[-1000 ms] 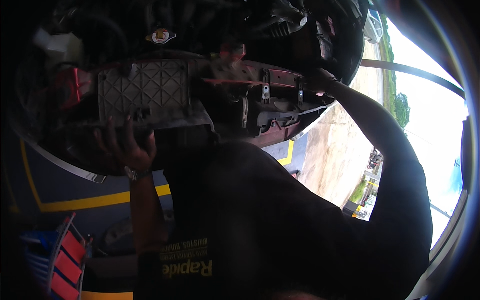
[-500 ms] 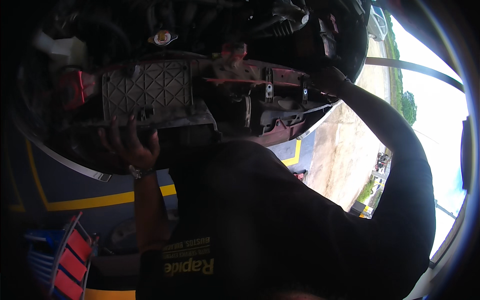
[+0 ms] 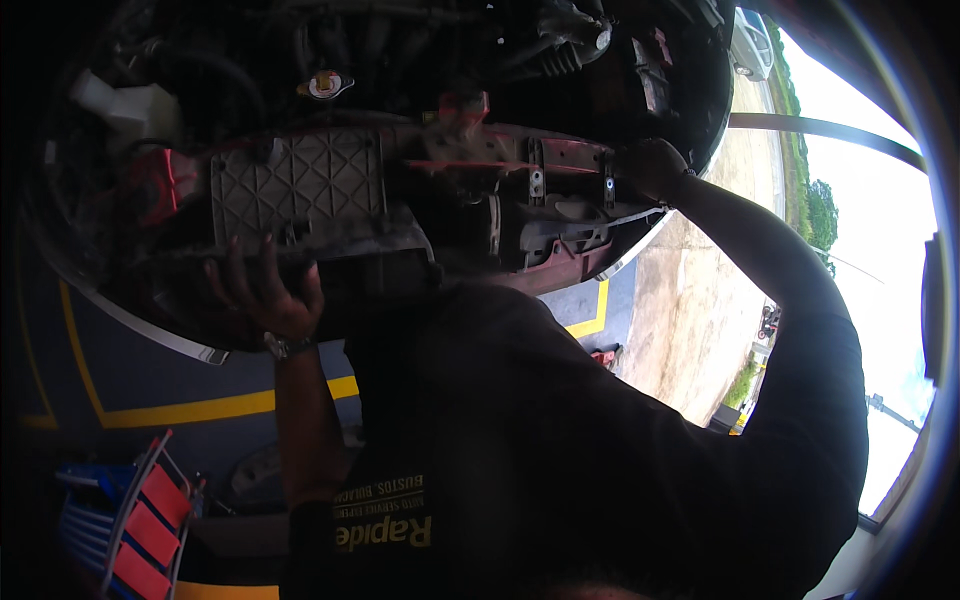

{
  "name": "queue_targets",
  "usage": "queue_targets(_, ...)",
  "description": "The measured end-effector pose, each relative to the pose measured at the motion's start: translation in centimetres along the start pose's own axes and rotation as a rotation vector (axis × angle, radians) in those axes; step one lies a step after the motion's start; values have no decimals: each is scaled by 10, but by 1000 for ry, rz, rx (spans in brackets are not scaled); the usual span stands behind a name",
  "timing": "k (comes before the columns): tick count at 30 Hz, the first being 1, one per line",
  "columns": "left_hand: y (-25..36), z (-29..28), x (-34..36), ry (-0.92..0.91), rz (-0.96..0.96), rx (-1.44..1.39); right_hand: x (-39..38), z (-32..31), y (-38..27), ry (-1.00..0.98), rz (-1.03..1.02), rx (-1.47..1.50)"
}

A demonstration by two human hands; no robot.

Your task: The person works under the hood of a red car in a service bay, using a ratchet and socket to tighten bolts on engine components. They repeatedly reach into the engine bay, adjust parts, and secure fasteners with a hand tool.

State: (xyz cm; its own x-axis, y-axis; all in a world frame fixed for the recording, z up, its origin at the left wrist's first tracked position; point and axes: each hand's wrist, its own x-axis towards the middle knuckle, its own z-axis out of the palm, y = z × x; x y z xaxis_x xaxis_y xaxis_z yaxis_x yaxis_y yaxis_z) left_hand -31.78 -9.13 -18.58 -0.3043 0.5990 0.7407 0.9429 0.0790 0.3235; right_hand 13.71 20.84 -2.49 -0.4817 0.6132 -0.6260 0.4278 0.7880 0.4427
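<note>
In front of me is the open front end of a car, its front crossmember (image 3: pixel 470 170) dusty and red. My left hand (image 3: pixel 270 295) is raised with its fingers spread, the tips against the lower edge of a dark plastic panel (image 3: pixel 345 245). Just above that edge lies a ribbed, lattice-patterned plastic cover (image 3: pixel 300 190). At the far right end of the crossmember is my right hand (image 3: pixel 650 168), rounded and closed beside a small metal bracket (image 3: pixel 609 185). Shadow hides its fingertips and whatever they hold.
Behind the crossmember are a radiator cap (image 3: pixel 325 85) and a whitish plastic reservoir (image 3: pixel 130 108). A chrome trim strip (image 3: pixel 160 335) curves along the left. A rack with red panels (image 3: pixel 155 535) stands at lower left, on a grey floor with yellow lines (image 3: pixel 200 410).
The view has shifted slightly. My right hand looks more arched at the crossmember's end. My left hand stays at the panel edge, fingers spread.
</note>
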Motion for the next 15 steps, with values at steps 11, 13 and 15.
queue_targets(11, -1, -3, 0, -21, -26, -12, -4, -7, 3, 113, -140, -214)
queue_targets(13, -3, 0, -2, -12, -34, -17, -2, 5, 12, 76, -107, -120)
queue_targets(15, -3, 2, -2, 8, -15, -15, 11, 19, 25, -104, -111, -8)
